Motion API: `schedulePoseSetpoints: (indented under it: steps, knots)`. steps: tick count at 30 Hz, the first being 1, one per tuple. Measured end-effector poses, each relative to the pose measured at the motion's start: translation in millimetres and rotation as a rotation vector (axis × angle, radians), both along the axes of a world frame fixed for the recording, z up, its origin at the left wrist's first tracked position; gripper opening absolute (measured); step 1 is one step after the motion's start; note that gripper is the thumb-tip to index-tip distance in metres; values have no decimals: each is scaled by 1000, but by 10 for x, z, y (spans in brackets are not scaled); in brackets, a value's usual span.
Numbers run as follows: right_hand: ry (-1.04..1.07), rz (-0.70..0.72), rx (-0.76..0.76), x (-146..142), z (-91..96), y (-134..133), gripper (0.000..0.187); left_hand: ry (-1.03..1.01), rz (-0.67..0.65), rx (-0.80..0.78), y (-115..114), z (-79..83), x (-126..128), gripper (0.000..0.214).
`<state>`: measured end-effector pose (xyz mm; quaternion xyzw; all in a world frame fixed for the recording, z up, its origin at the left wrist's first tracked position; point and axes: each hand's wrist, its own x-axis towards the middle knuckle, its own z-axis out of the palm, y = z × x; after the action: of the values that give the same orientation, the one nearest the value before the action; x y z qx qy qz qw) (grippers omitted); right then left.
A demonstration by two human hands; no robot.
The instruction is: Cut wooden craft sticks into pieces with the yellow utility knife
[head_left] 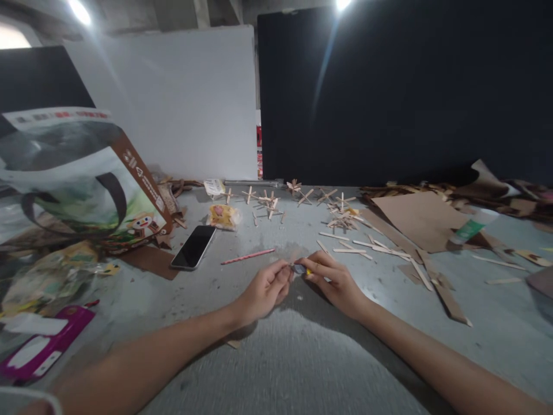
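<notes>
Near the middle of the grey table, my two hands meet close together. My right hand (330, 276) is closed on a small tool (299, 268) with a grey flat part and a yellow part; its exact kind is too small to make out. My left hand (270, 285) is closed in a pinch at the grey end, and a thin pale bit seems to show at its fingertips. What it grips is mostly hidden. A red and white patterned pencil (247, 257) lies just beyond my left hand. Loose wooden craft sticks (380, 248) are scattered beyond my right hand.
Crossed-stick pieces (268, 202) stand at the back. On the left are a black phone (193, 248), a yellow packet (223, 216), a large printed bag (86, 184) and a purple case (47, 346). Brown cardboard (425, 219) and a green-white tube (473, 226) lie right.
</notes>
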<state>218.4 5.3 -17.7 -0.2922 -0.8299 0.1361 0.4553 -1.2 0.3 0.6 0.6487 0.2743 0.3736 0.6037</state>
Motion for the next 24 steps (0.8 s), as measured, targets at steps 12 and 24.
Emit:
schedulePoseSetpoints:
  steps: [12, 24]
  knots:
    - [-61, -107, 134, -8, -17, 17, 37, 49, -24, -8, 27, -8, 7, 51]
    - [-119, -221, 182, -31, 5, -1, 34, 85, 52, -18, 8, 3, 10, 48]
